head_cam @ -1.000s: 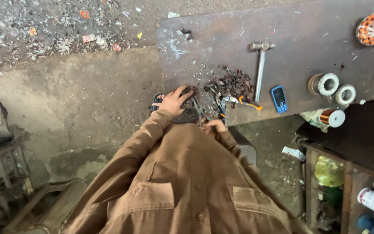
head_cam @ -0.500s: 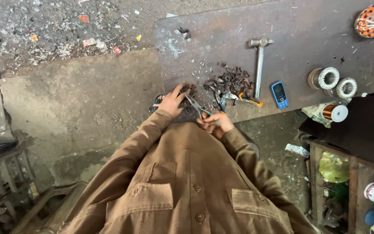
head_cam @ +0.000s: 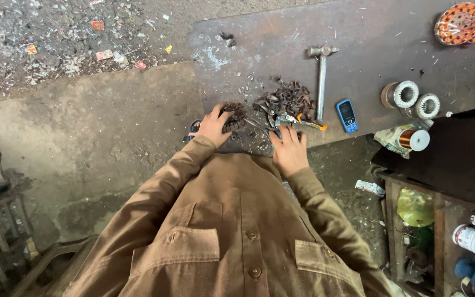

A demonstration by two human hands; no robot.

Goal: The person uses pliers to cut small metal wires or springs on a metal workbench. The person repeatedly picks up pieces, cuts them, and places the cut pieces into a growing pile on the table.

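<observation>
Dark metal desk [head_cam: 369,38], scratched, strewn with scraps. Left hand [head_cam: 214,124] at its near edge, grip spread over a round, dark, toothed metal part [head_cam: 236,114], fingers curled onto it. Right hand [head_cam: 288,149] lies flat, grip open, holding nothing; fingertips touch orange-handled pliers [head_cam: 295,119] just ahead. Beyond the pliers, a heap of dark scrap pieces [head_cam: 287,99]. Right of that grip: hammer [head_cam: 321,77] lying lengthwise, then a small blue phone [head_cam: 347,115], then two wire spools [head_cam: 412,99] farther out. Copper wire reel [head_cam: 413,139] off the desk edge.
</observation>
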